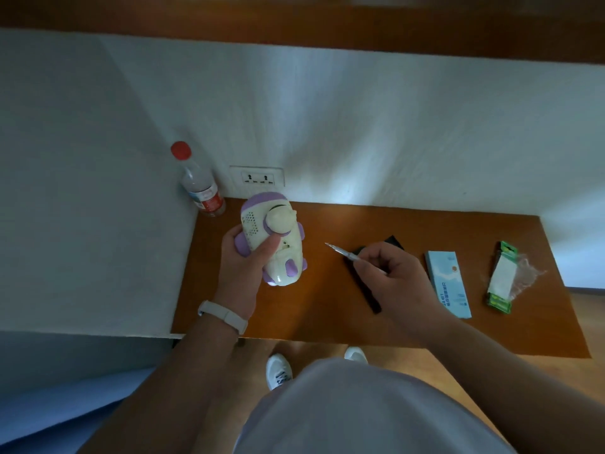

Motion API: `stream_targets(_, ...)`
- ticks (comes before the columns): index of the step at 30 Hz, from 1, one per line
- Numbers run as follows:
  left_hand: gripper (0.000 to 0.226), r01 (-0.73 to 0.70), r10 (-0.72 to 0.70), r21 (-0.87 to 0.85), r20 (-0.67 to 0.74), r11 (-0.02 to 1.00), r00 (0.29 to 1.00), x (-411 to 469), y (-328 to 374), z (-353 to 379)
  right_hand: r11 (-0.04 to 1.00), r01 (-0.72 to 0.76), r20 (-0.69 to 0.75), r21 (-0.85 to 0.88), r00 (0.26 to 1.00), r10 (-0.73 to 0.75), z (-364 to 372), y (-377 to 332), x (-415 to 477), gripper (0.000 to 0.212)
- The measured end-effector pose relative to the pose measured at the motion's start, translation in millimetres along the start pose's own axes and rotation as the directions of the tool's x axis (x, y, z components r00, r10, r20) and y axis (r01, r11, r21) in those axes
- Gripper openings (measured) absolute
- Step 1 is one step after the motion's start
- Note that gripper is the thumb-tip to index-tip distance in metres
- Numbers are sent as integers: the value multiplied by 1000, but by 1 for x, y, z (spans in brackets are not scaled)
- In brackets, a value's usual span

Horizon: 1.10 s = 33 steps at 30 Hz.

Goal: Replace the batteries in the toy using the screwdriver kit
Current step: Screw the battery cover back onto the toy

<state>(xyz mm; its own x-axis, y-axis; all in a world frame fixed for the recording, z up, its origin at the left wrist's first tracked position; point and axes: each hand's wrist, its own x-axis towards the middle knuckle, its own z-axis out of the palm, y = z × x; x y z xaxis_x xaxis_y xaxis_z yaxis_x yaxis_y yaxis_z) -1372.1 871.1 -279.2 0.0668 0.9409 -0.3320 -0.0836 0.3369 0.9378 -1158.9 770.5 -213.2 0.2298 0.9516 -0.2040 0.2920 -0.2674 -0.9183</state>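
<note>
White wall (360,126) behind, a double socket (257,178) low on it, and a brown wooden surface (327,322) tucked into the corner. One toy (291,244), cream and purple, is up off the surface in the left grip (242,273), fingers wrapped round its side and thumb across its belly. A white band (222,316) sits on that wrist. The right grip (393,273) is clenched round the one screwdriver (340,252), tip aimed left at the toy, near it but apart. Beneath that grip lies one black case (366,293). To its right, one blue box (448,283), then one green battery pack (501,276) in loose clear wrap. One red-capped bottle (199,188) stands in the far left corner. Two white shoes (278,370) show below the surface's edge.
</note>
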Motion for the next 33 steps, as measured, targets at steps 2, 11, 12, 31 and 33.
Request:
stream_targets(2, 90, -41, 41, -8, -13, 999, 999, -8, 13, 3, 999, 46, 21, -25, 999, -45, -8, -8, -1, 12)
stream_targets(11, 96, -229, 228, 1, -106, 973, 968, -61, 67, 30, 937, 337, 51, -90, 941, -333, -48, -62, -24, 18)
stream_targets(12, 92, -248, 244, -23, -116, 968, 963, -67, 73, 34, 931, 353, 48, -95, 936, -349, -52, -66, -27, 20)
stream_targets(31, 76, -431, 444, 106, -218, 896, 869, -117, 113, 61, 810, 537, 77, -236, 841, -535, -74, -102, -47, 7)
stream_targets(33, 75, -443, 459, 121, -219, 888, 861, -118, 113, 62, 804, 541, 67, -246, 837, -543, -73, -102, -47, 7)
